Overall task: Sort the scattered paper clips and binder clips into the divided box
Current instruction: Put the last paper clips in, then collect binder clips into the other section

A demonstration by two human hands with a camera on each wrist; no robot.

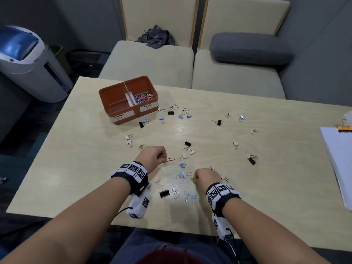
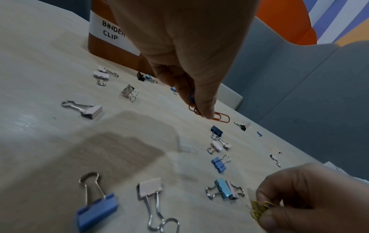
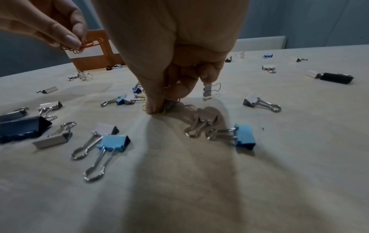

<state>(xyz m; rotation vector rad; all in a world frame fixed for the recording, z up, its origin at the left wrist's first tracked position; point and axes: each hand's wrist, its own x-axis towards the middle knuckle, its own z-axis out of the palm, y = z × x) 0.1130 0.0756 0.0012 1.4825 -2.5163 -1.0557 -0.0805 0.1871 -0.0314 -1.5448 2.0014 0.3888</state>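
Note:
An orange divided box stands at the table's far left, labelled BINDER CLIP and PAPER CLIP; coloured paper clips fill its right compartment, and no clips show in the left one. Several binder clips lie scattered over the table. My left hand pinches orange paper clips just above the table, seen in the left wrist view as orange paper clips. My right hand pinches a bunch of yellow paper clips against the tabletop, with the yellow paper clips under its fingertips.
A stack of white paper with an orange binder clip lies at the table's right edge. Cream seats and a grey cushion sit beyond the table. A white and blue appliance stands at the left.

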